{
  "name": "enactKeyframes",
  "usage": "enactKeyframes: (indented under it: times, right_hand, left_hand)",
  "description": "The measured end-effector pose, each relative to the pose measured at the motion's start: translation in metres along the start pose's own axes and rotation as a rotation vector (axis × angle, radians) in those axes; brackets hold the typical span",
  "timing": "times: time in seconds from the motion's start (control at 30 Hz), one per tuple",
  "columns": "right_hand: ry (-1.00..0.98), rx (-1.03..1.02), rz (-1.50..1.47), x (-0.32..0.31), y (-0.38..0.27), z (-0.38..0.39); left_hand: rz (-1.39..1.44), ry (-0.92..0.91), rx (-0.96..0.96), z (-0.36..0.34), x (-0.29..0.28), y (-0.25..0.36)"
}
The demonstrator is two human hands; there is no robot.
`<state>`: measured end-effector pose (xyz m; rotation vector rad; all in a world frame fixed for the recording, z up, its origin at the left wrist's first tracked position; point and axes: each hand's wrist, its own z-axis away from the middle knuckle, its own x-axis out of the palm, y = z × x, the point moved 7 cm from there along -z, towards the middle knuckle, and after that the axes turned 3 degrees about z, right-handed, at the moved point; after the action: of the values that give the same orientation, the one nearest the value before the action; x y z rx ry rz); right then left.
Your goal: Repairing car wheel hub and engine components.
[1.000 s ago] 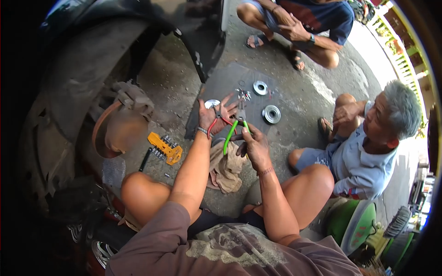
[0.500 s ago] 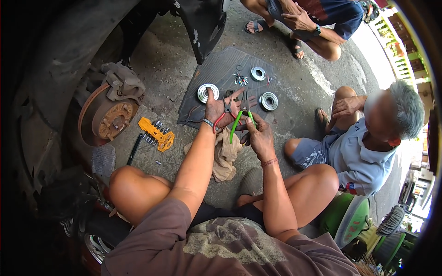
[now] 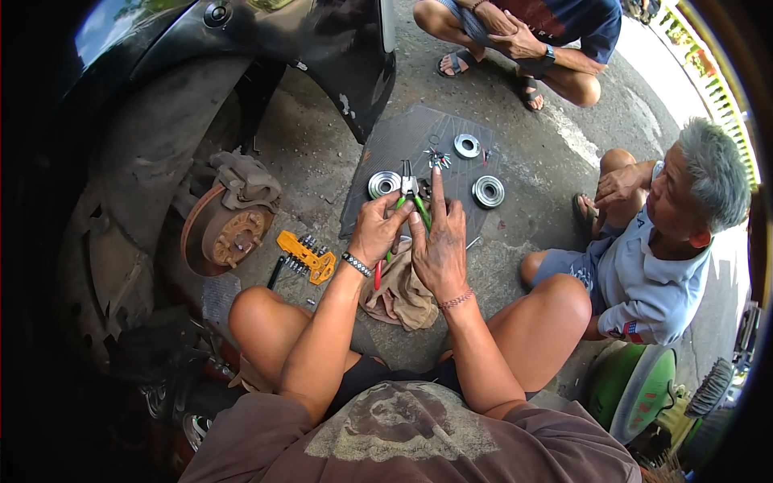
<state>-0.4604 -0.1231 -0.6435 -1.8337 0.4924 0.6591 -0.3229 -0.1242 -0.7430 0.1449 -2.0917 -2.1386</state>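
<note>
Pliers (image 3: 409, 187) with green handles sit gripped in fingers of the left hand (image 3: 378, 232); the right hand (image 3: 441, 251) extends its index finger, its other fingers' hold unclear.

Daylight is pouring in from the upper right, bleaching the grey paved ground (image 3: 651, 72). The glossy black car fender (image 3: 330, 48) at upper left is mirroring sky, while the dull black wheel-arch liner (image 3: 153, 153) below is sinking into shadow. Fisheye distortion is bowing the yellow slatted railing (image 3: 719, 88) at the right edge; the centre is looking fairly sharp.
</note>
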Motion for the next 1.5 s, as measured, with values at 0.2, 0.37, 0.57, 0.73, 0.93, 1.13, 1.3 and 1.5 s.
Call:
enactKeyframes:
  times: [0.2,0.37,0.57,0.73,0.93,1.13,1.3,1.5]
  right_hand:
    - [-0.306,0.014,-0.592,0.011,0.03,-0.027]
    - [-0.164,-0.058,-0.492,-0.008,0.035,-0.03]
    - [-0.289,-0.053,-0.459,-0.006,0.032,-0.035]
    - [-0.218,-0.118,-0.39,-0.016,0.036,-0.039]
    - [-0.295,-0.077,-0.34,-0.006,0.045,-0.034]
    - [-0.351,-0.106,-0.465,0.0,0.048,-0.041]
    - [-0.378,-0.064,-0.336,-0.02,0.054,-0.036]
    - [-0.359,-0.052,-0.334,-0.008,0.049,-0.04]
  left_hand:
    - [0.289,-0.36,-0.313,0.049,0.003,0.044]
    - [0.68,-0.415,-0.391,0.038,0.018,0.008]
    - [0.482,-0.468,-0.303,0.031,0.005,0.02]
    - [0.302,-0.451,-0.332,0.031,0.005,0.022]
    - [0.139,-0.472,-0.332,0.029,0.005,0.034]
    - [0.128,-0.407,-0.409,0.052,0.004,0.057]
    - [0.132,-0.455,-0.403,0.051,0.019,0.051]
    - [0.158,-0.43,-0.384,0.048,0.006,0.045]
